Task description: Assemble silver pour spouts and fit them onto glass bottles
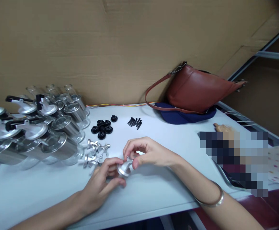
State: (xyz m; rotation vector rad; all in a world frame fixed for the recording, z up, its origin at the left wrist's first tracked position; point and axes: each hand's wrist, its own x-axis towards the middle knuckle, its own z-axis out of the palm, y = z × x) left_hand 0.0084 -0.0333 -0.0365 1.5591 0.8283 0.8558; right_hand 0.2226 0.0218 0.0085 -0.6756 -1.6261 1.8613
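A silver pouring-spout cap [123,169], round and shiny, is held between my two hands above the front of the table. My left hand [103,182] grips its rim from the left, thumb below and fingers above. My right hand [146,153] is closed on the narrow spout end, thumb and fingers pinching it; that part is partly hidden. Just behind my left hand lies a pile of similar silver caps [94,153]. Farther back are several round black stoppers [101,127] and a small heap of slim black pieces [135,122].
Glass bottles with metal sleeves [58,143] crowd the left side, some bearing silver caps with black levers [35,129]. A brown bag [194,88] rests on a dark blue cap [173,115] at the back right. Cardboard [130,48] stands behind the table [158,191]. Blurred items lie right.
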